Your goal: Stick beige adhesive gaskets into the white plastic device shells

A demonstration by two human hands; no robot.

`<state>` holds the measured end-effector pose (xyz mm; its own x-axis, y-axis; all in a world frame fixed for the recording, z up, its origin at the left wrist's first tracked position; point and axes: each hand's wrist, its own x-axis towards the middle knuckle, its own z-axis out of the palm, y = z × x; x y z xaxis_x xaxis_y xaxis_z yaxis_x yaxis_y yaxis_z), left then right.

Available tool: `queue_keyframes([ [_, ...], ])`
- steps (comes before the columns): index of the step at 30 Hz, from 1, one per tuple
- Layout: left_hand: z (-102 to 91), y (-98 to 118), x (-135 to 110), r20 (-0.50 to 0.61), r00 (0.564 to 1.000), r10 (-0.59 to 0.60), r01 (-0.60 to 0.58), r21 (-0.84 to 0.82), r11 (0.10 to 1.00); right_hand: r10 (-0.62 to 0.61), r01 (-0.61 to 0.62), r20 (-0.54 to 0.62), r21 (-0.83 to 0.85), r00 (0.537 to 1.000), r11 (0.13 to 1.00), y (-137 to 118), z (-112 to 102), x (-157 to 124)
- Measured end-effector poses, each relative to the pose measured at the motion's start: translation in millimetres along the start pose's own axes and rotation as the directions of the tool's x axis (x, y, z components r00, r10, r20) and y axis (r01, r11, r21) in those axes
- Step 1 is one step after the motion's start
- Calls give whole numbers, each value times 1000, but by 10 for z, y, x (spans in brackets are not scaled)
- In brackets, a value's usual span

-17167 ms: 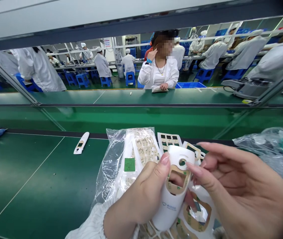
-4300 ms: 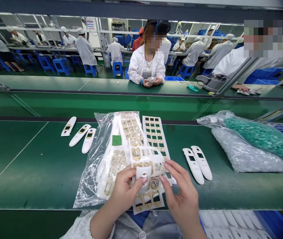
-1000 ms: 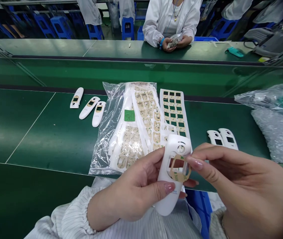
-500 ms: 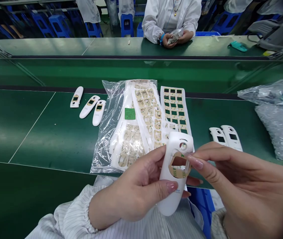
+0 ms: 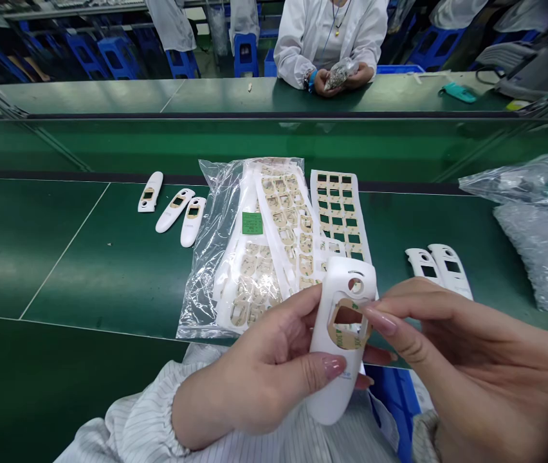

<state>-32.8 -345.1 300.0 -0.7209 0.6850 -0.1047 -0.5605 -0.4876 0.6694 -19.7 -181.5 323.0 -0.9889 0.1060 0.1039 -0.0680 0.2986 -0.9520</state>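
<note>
My left hand [image 5: 264,373] grips a white plastic shell [image 5: 336,366] upright, thumb across its lower front. The shell has a round hole near its top and a window below it. My right hand [image 5: 471,366] pinches a tan adhesive ring [image 5: 348,334] against the window's edge with thumb and forefinger. Behind my hands, a clear bag [image 5: 216,257] with sheets of tan rings [image 5: 283,225] lies on the green belt [image 5: 62,257], with a used sheet full of square holes [image 5: 339,212] beside it.
Three white shells [image 5: 172,207] with rings fitted lie at the left of the bag. Two more shells [image 5: 440,265] lie at the right. Bags of small parts [image 5: 539,238] sit far right. Across the line a person [image 5: 332,32] in a white coat handles a small bag.
The shell and both hands have drifted slightly down and right. The tan ring sits more squarely over the window than a second ago.
</note>
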Motion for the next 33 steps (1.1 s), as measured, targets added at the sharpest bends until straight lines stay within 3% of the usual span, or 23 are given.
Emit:
queue_keyframes([
  [4,34,26,-16,2,1000,5,-5,-3,1000,-21,23,-109,15,994,1000,-86,84,5],
  [13,53,32,-23,15,1000,13,-13,15,1000,-55,58,-72,47,996,997,-31,55,-6],
  [26,73,32,-29,15,1000,23,-24,14,1000,-128,122,-59,-91,990,988,4,-5,-56],
  [33,63,37,-17,22,999,41,-41,14,999,-174,169,-56,-85,983,982,2,-5,-79],
])
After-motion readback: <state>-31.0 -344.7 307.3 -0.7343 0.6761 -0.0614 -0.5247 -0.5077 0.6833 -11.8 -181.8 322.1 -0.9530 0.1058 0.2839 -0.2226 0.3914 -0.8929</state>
